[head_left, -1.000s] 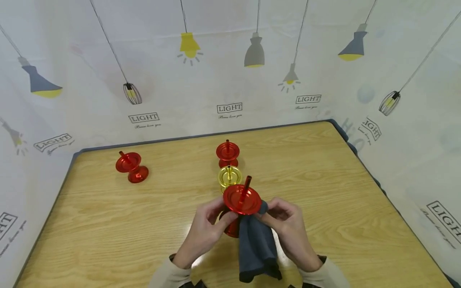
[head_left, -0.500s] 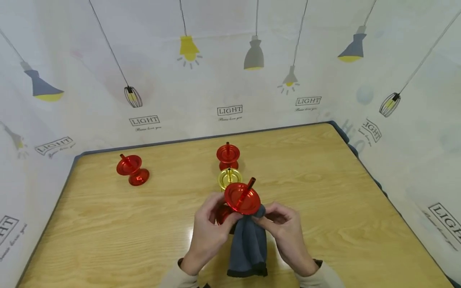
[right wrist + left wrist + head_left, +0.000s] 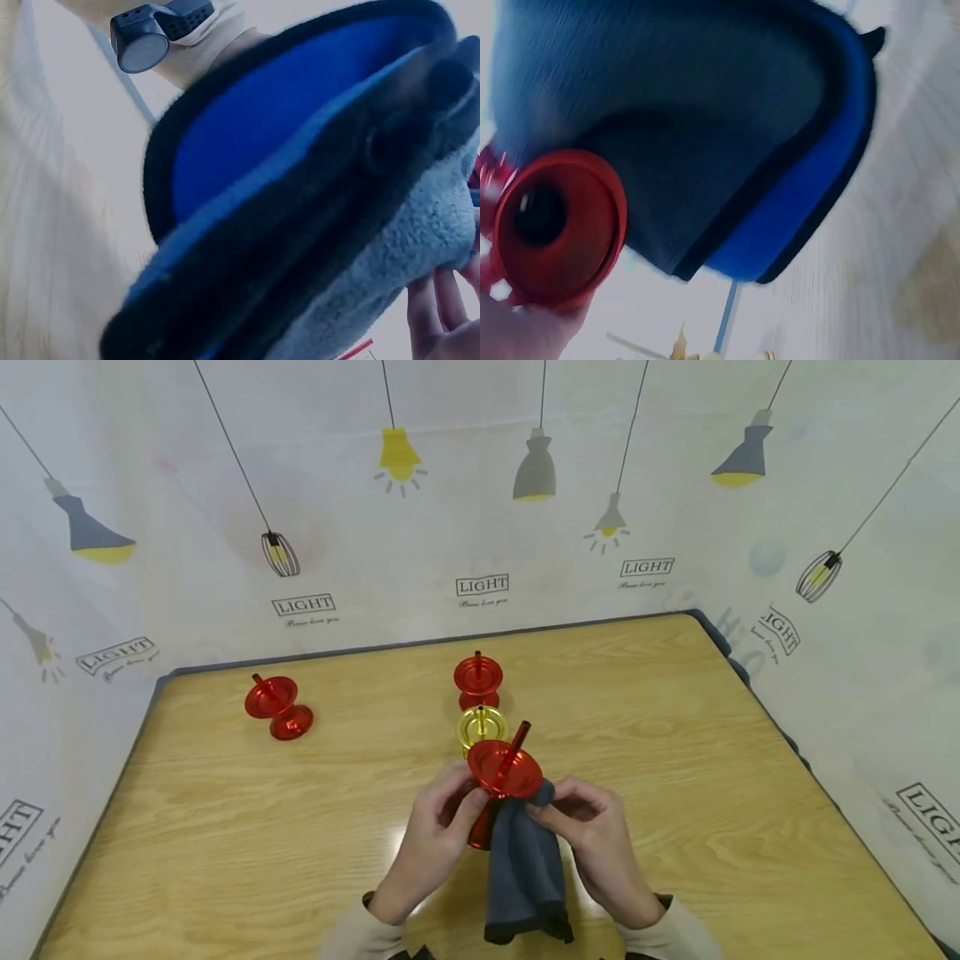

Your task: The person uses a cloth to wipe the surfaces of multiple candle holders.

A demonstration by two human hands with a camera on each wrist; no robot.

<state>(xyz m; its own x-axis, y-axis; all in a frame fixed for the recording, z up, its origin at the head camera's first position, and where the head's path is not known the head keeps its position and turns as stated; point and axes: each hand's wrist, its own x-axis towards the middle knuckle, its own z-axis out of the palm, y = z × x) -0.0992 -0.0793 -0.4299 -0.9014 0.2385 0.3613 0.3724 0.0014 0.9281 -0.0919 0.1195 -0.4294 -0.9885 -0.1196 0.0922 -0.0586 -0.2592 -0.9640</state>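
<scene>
A shiny red candlestick (image 3: 487, 760) with a wide dish and a thin upright tube is held tilted over the near middle of the table. My left hand (image 3: 427, 839) grips it below the dish, thumb toward me. Between thumb and fingers, my right hand (image 3: 603, 835) pinches a dark grey-blue cloth (image 3: 525, 881) against the right side of the dish. The rest of the cloth hangs down in front of the stem and partly covers it. From the left wrist, the candlestick's hollow red base (image 3: 592, 255) faces the camera, beside the cloth's black edging and bright blue underside (image 3: 795, 195).
Just beyond the held candlestick stands a gold candlestick (image 3: 491, 727), partly hidden by it. Behind that is another red candlestick (image 3: 478, 681), and one more red candlestick (image 3: 288, 718) is at the far left. Printed cloth walls (image 3: 360, 543) border the wooden table (image 3: 712, 760).
The held candlestick's base swung left and up, then came back down. The cloth's hanging end swayed left, then partly back right. Both hands keep their hold.
</scene>
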